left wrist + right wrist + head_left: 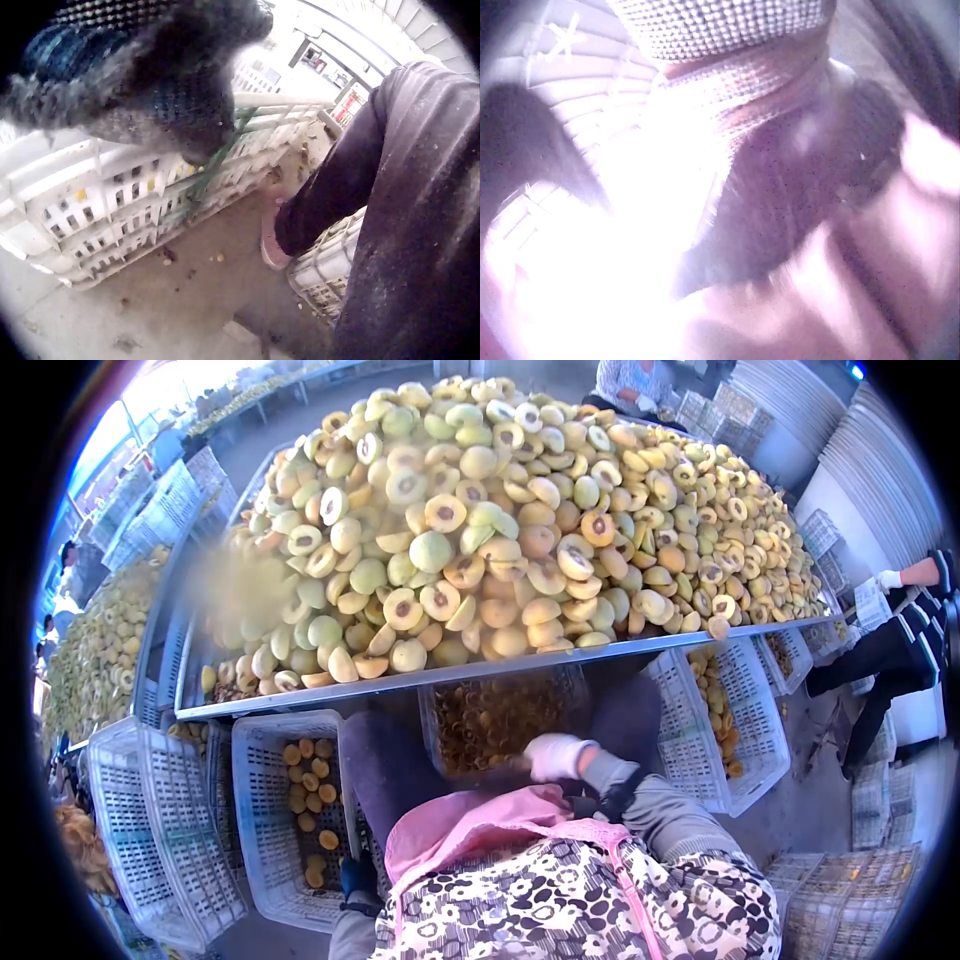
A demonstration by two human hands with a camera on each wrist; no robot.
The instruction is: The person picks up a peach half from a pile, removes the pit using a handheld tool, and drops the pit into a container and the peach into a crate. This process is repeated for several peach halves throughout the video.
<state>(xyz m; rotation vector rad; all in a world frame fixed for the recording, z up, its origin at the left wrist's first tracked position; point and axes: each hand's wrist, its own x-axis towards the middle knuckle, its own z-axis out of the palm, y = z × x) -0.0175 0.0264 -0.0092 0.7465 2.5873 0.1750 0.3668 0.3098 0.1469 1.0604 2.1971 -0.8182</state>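
Note:
My right hand [555,757], in a white knit glove, hangs over a crate of brown curled scraps [490,725] between the knees. A blurred brownish patch shows at its fingertips; I cannot tell whether the hand holds anything. In the overexposed right wrist view, the white knit glove [727,30] is at the top, above the dark trousers. My left hand [357,875], in a dark blue glove, is low beside the rim of a white crate [250,800] with several orange fruit halves [312,785]. The left wrist view has the blue glove [150,97] overlapping that crate's upper side, its fingertips hidden.
A metal-edged table [480,668] carries a large heap of halved stone fruit [430,550]. Stacked white crates [160,830] stand at left; another crate with fruit halves [750,710] stands at right. People sit beyond the table and to the right [890,650].

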